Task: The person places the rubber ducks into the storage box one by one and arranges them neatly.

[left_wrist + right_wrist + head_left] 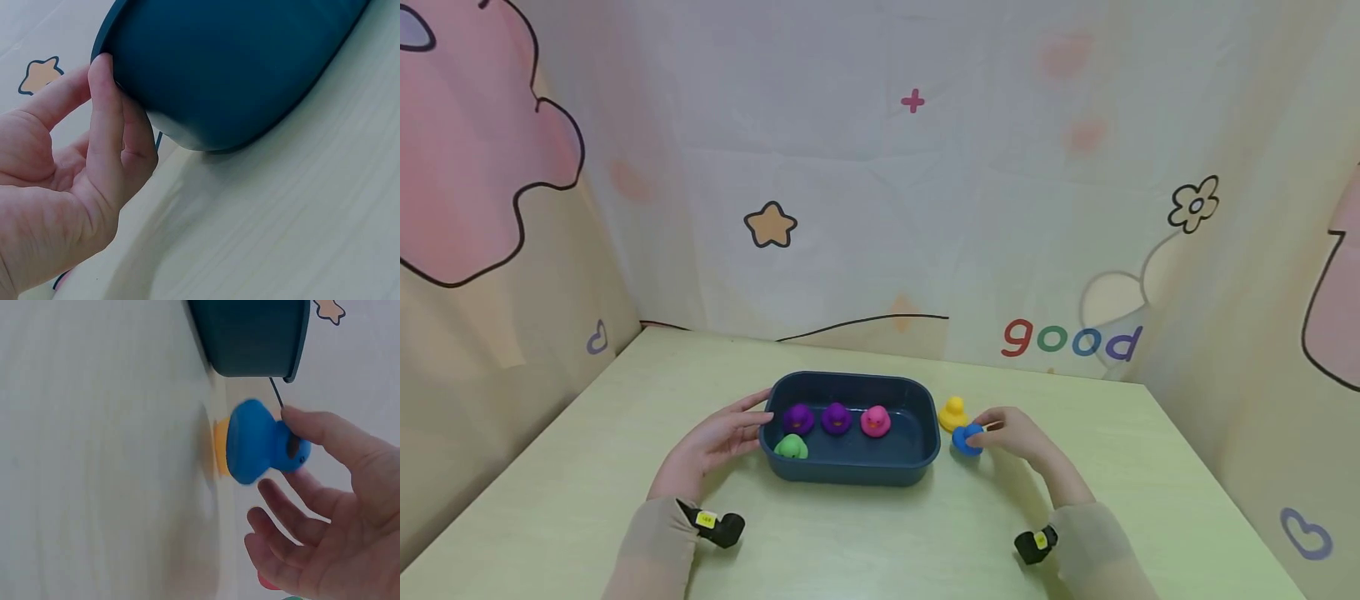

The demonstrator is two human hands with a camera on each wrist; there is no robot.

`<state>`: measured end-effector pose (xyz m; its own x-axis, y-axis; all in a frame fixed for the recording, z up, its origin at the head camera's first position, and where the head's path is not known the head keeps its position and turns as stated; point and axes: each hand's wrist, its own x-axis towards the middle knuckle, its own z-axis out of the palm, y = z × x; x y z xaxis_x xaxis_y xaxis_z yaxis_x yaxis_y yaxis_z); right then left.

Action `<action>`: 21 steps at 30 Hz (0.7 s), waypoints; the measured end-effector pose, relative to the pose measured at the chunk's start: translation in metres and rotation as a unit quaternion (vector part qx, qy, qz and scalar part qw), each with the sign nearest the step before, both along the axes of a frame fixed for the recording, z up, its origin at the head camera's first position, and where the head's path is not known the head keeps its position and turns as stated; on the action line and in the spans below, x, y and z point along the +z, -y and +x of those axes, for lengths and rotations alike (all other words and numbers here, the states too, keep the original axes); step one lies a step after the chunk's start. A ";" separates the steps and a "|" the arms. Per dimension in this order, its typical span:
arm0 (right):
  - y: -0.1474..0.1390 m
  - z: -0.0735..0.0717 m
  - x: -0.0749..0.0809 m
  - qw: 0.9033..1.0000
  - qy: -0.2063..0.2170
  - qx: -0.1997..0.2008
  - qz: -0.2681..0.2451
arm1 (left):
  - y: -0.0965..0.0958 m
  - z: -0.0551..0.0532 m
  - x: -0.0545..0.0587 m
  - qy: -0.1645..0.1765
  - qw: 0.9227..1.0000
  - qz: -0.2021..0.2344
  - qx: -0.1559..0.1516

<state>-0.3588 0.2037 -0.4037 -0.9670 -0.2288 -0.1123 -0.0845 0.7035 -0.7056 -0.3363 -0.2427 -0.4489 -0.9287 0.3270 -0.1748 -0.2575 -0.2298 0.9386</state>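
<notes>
A dark blue rectangular basin (pixel 859 472) stands on the table, with two purple toy ducks (pixel 837 419), a pink duck (pixel 876 422) and a green duck (pixel 792 447) inside. My left hand (pixel 721 435) pinches the basin's left rim (pixel 107 37) with its fingertips; the lower fingers bend beneath it. To the right of the basin, my right hand (pixel 1013 433) holds a blue toy duck (pixel 253 442) by its head between thumb and index finger, the other fingers loosely bent. Close behind it sits a yellow duck (pixel 954 414), mostly hidden by the blue one in the right wrist view.
The pale wooden table (pixel 850 542) meets a printed cloth backdrop (pixel 865 250) at the back, and more cloth hangs on both sides. Each wrist carries a small black camera, the left one (pixel 724 528) and the right one (pixel 1034 546).
</notes>
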 end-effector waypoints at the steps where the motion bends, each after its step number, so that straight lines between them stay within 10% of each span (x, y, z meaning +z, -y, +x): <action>1: 0.000 0.000 -0.001 1.000 -0.003 -0.012 0.001 | 0.000 0.000 0.000 0.001 1.000 -0.001 0.002; 10: -0.003 -0.005 -0.016 0.994 -0.007 -0.105 -0.002 | 0.000 -0.002 0.001 0.007 1.000 0.001 0.005; 21: -0.001 -0.004 -0.015 0.993 0.010 -0.117 0.028 | 0.001 -0.003 -0.001 0.005 1.000 0.002 0.003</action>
<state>-0.3628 0.2050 -0.4189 -0.9902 0.0096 -0.1390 0.1005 0.7401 -0.6650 -0.3393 -0.2435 -0.4495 -0.9287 0.3230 -0.1823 -0.2653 -0.2350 0.9351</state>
